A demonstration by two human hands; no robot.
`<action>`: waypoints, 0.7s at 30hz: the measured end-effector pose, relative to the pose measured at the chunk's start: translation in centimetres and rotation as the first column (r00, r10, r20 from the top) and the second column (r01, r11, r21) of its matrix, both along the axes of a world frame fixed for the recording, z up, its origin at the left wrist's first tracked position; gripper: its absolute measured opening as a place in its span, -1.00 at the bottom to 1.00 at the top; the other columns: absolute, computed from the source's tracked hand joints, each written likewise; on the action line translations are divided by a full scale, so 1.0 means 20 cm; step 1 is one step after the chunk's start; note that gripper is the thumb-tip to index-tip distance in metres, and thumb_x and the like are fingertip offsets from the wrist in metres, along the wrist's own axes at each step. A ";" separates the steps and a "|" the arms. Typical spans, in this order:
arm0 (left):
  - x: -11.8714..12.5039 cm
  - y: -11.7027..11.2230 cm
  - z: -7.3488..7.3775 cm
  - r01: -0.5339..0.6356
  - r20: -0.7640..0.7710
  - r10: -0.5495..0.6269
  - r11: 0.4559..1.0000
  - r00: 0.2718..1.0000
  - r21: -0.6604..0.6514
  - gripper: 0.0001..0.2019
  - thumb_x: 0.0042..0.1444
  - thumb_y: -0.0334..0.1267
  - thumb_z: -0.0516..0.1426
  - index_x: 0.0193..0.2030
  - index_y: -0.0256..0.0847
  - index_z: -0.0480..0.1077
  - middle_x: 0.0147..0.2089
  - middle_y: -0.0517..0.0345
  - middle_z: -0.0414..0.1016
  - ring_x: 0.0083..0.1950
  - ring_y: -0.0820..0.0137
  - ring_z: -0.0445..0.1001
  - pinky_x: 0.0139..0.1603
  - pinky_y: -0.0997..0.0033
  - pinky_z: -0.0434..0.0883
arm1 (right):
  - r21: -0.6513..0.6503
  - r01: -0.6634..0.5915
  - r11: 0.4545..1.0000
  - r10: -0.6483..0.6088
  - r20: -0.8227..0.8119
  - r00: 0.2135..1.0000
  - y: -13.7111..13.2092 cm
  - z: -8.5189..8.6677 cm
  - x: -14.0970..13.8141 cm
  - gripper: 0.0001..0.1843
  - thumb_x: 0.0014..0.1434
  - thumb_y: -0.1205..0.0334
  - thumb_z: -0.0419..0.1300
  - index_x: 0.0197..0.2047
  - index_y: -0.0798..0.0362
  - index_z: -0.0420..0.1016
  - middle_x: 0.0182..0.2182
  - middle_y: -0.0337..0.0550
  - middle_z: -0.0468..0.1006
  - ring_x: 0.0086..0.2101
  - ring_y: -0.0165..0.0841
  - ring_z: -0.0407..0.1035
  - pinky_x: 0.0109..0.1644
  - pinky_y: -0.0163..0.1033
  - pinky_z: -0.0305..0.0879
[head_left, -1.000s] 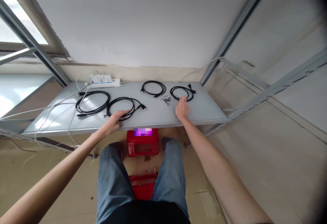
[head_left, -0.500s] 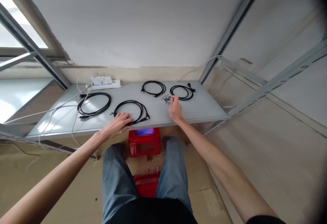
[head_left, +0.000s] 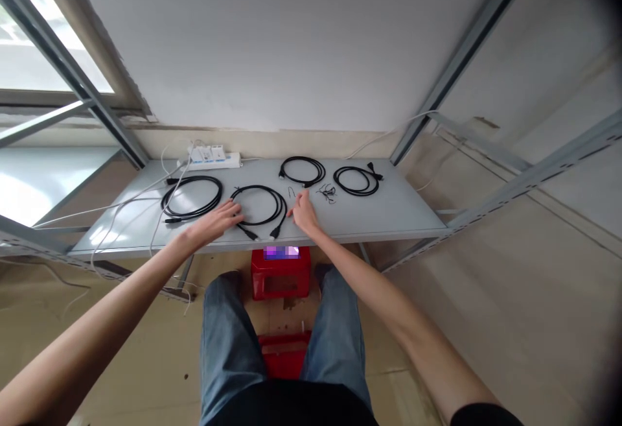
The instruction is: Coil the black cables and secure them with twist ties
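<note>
My left hand [head_left: 217, 220] lies flat with fingers spread on the left side of a coiled black cable [head_left: 265, 205] near the front of a grey shelf [head_left: 393, 213]. Just right of that coil, my right hand [head_left: 304, 211] has its fingers pinched on a thin black wire tie [head_left: 291, 191] that sticks up from the fingertips. A small pile of such ties [head_left: 328, 192] lies further right.
Three more black cable coils lie on the shelf: one at the left [head_left: 192, 197], one at the back [head_left: 302, 170], one at the right [head_left: 358, 180]. A white power strip [head_left: 212, 157] with white leads sits at the back left. A red stool [head_left: 280, 274] stands below, between my knees.
My right hand moved left from the pile of ties to the front coil, now with a tie in its fingers. My left hand shifted slightly on the coil. The view moved a little.
</note>
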State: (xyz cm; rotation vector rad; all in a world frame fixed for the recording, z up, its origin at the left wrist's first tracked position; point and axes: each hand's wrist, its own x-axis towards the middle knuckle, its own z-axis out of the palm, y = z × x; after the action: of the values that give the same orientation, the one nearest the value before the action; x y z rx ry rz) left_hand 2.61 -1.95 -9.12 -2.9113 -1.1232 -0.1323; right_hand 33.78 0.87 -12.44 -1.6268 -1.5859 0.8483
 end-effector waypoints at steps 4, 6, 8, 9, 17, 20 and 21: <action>0.03 0.08 0.03 -0.202 0.063 0.202 0.979 0.977 -0.005 -0.66 0.06 -0.50 0.14 -0.04 -0.16 0.55 0.23 -0.19 0.44 0.33 -0.03 0.38 0.46 -0.10 0.26 | -0.014 -0.036 0.999 0.033 -0.186 0.982 0.03 -0.02 0.04 -0.78 0.57 -0.04 -0.15 0.00 -0.12 0.13 -0.50 -0.40 0.49 -0.63 -0.37 0.32 -0.45 -0.29 0.29; 0.18 0.07 0.01 -0.331 0.137 0.331 0.943 0.934 -0.024 -0.65 0.20 -0.42 0.08 0.07 -0.17 0.55 0.19 -0.20 0.49 0.26 -0.02 0.44 0.35 -0.05 0.35 | 0.019 -0.021 1.000 0.024 -0.181 0.983 0.05 -0.03 0.05 -0.75 0.57 -0.08 -0.16 0.01 -0.12 0.14 -0.49 -0.40 0.47 -0.62 -0.37 0.33 -0.45 -0.29 0.28; 0.38 0.04 -0.01 -0.431 0.164 0.432 0.901 0.887 -0.047 -0.69 0.38 -0.24 0.02 0.11 -0.18 0.51 0.11 -0.17 0.54 0.21 0.01 0.47 0.29 0.00 0.39 | 0.064 0.013 0.998 -0.007 -0.086 0.996 0.07 -0.04 0.05 -0.77 0.58 -0.02 -0.17 0.03 -0.10 0.17 -0.48 -0.36 0.49 -0.55 -0.32 0.39 -0.38 -0.26 0.32; 0.47 0.02 -0.03 -0.458 0.160 0.460 0.888 0.874 -0.052 -0.69 0.43 -0.13 0.01 0.09 -0.19 0.50 0.09 -0.17 0.55 0.21 0.00 0.47 0.27 0.02 0.40 | 0.087 0.030 0.996 -0.030 -0.011 1.000 0.08 -0.05 0.04 -0.78 0.58 0.03 -0.16 0.05 -0.08 0.19 -0.46 -0.32 0.51 -0.49 -0.29 0.44 -0.32 -0.24 0.34; 0.64 -0.04 -0.07 -0.471 0.010 0.471 0.882 0.882 -0.030 -0.68 0.26 -0.44 0.15 0.14 -0.31 0.37 0.21 -0.31 0.46 0.26 -0.05 0.41 0.19 0.06 0.37 | 0.200 -0.065 0.978 -0.016 0.381 0.924 0.11 -0.04 -0.12 -0.69 0.58 0.14 -0.15 0.18 0.01 0.31 -0.23 -0.08 0.65 -0.20 -0.17 0.55 -0.13 -0.21 0.32; 0.59 -0.08 -0.12 -0.525 0.037 0.524 0.851 0.851 0.021 -0.59 0.16 -0.50 0.19 0.16 -0.34 0.34 0.22 -0.32 0.42 0.27 -0.07 0.39 0.20 0.04 0.35 | 0.201 -0.211 0.957 0.096 0.465 0.880 0.12 -0.03 -0.16 -0.66 0.60 0.12 -0.16 0.20 0.03 0.33 -0.23 -0.07 0.66 -0.23 -0.17 0.55 -0.13 -0.22 0.30; 0.58 -0.09 -0.14 -0.552 0.067 0.549 0.833 0.833 0.032 -0.62 0.19 -0.49 0.16 0.15 -0.34 0.34 0.21 -0.32 0.43 0.25 -0.08 0.39 0.20 0.02 0.34 | 0.197 -0.242 0.950 0.117 0.494 0.862 0.13 -0.02 -0.17 -0.65 0.60 0.11 -0.16 0.20 0.02 0.34 -0.23 -0.05 0.66 -0.23 -0.17 0.55 -0.13 -0.22 0.31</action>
State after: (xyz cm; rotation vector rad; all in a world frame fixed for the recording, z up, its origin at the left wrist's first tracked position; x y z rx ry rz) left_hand 14.26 -3.77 -11.88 -2.4202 -1.8800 -0.2224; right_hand 30.40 3.38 -12.86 -1.5906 -2.1202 0.3130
